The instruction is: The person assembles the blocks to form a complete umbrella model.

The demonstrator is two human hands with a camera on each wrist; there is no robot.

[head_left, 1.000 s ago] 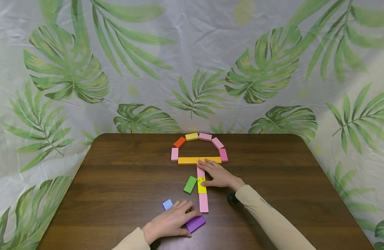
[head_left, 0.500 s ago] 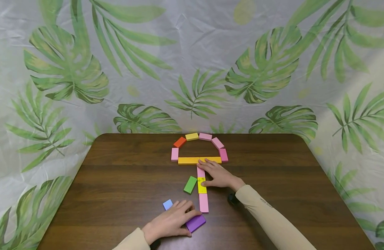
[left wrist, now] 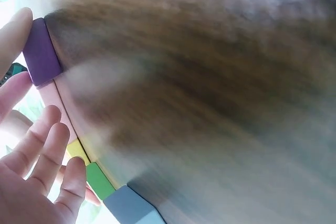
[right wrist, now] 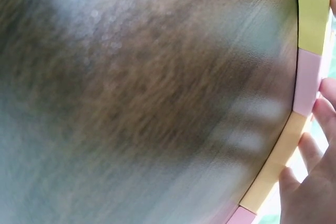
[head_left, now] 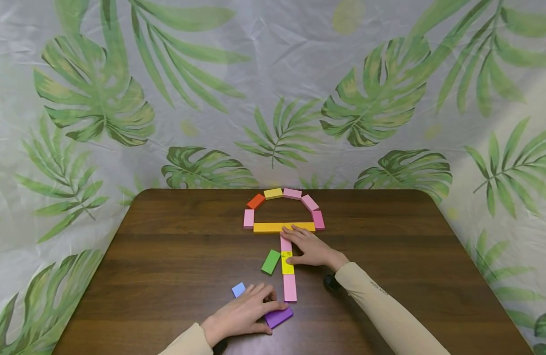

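Note:
My left hand [head_left: 243, 313] pinches a purple block [head_left: 279, 318] between thumb and index finger, just below the column's lower pink block [head_left: 290, 289]. In the left wrist view, thumb and index finger sit at opposite ends of the purple block [left wrist: 42, 53]; the other fingers spread loosely. My right hand [head_left: 312, 249] lies with extended fingers over the column's top. Its fingertips touch the orange bar of blocks [head_left: 268, 228] and the upper pink block [head_left: 285, 243], and its thumb rests on a yellow block [head_left: 287, 269]. In the right wrist view, fingers line the orange blocks [right wrist: 273, 163].
Left of the column lies a green block [head_left: 271, 262] at a slant. A light blue block [head_left: 238, 289] is partly hidden behind my left hand. Beyond the orange bar, several blocks form an arch, among them a red block [head_left: 256, 201], near the table's [head_left: 175, 256] far edge.

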